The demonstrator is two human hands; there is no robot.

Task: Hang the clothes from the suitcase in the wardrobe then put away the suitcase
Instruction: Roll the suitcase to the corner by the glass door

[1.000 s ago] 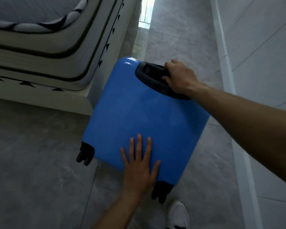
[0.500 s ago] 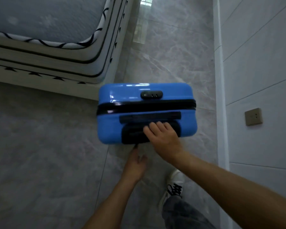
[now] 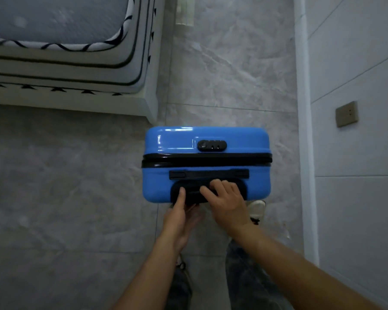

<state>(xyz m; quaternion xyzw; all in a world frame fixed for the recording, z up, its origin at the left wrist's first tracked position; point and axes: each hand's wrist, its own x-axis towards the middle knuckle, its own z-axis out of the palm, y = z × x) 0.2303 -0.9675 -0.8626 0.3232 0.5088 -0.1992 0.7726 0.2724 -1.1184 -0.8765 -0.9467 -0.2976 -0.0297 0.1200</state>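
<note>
**A:** What has the grip got hold of?

**B:** The right hand (image 3: 227,206) has its fingers curled down into the dark recess on the suitcase (image 3: 206,137), round the pull handle (image 3: 193,194). The left hand (image 3: 180,220) is just beside it, with the thumb laid straight on the left end of that recess. Its fingers drop over the near edge of the case, so I cannot tell whether it pinches or only steadies.

**A:** And where is the case from there?

**B:** Directly under both hands, upright on the floor (image 3: 65,175), so only its top face shows. Beyond the fingers come the carry strap (image 3: 208,174), then the zip seam (image 3: 206,159), closed along the whole visible length, then the combination lock (image 3: 211,145).

**A:** Which way does it run?

**B:** The top face and the handle both run left to right across the person, and the body goes straight down from the grip. The bed (image 3: 65,70) is ahead and to the left, and the wall (image 3: 356,175) is near on the right.

**A:** So which hand leads?

**B:** I'd say the right, since it sits over the middle of the handle. The case is closed, so putting it away looks like the step in hand. A straight upward pull should raise the handle or the case.
</note>
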